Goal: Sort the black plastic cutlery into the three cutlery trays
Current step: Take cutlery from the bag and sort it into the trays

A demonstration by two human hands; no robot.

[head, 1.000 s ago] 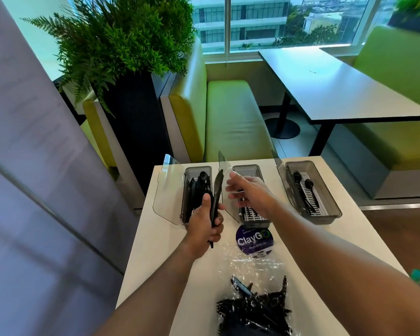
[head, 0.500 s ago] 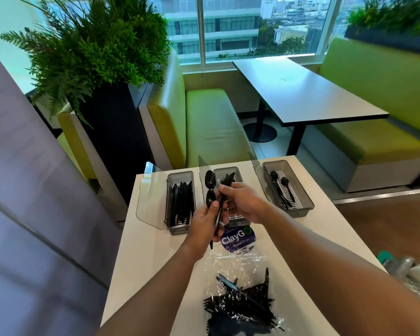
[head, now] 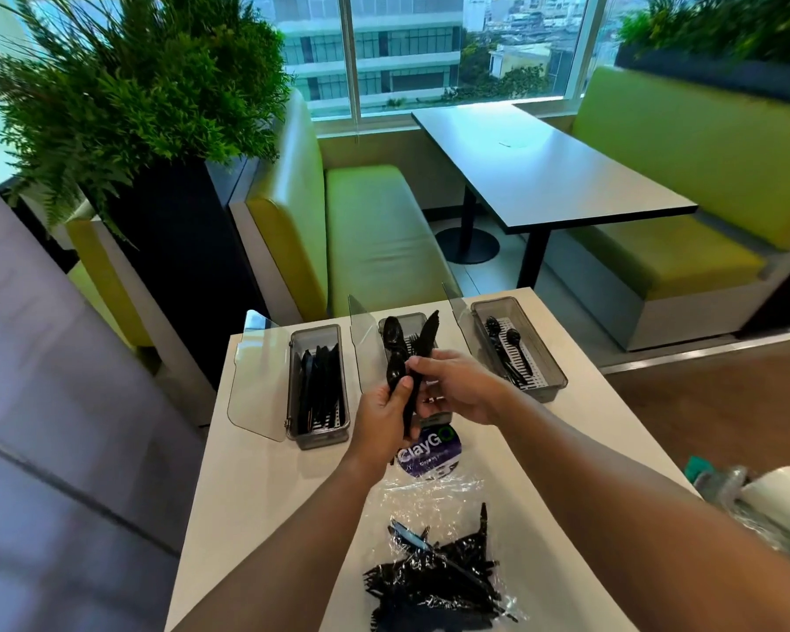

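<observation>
I see white tabletop (head: 256, 472). Three trays along far edge: left tray (head: 322, 441) holds knives (head: 320, 385), right tray (head: 549, 394) spoons (head: 507, 344). Over middle tray (head: 410, 318), left hand (head: 382, 415) grips black cutlery bundle (head: 400, 358); right hand (head: 459, 387) pinches it too. Bagged cutlery (head: 434, 581) at near edge. Green booth seats (head: 375, 230), dark table (head: 543, 175), fern planter (head: 124, 98) beyond.

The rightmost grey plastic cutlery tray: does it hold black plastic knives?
No, the rightmost grey plastic cutlery tray holds round-bowled black plastic spoons.

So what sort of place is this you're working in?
Probably a canteen or café seating area: green booth benches flank a dark dining table by the window, and cutlery trays sit on a white table beside a ClayGo sticker.
</observation>
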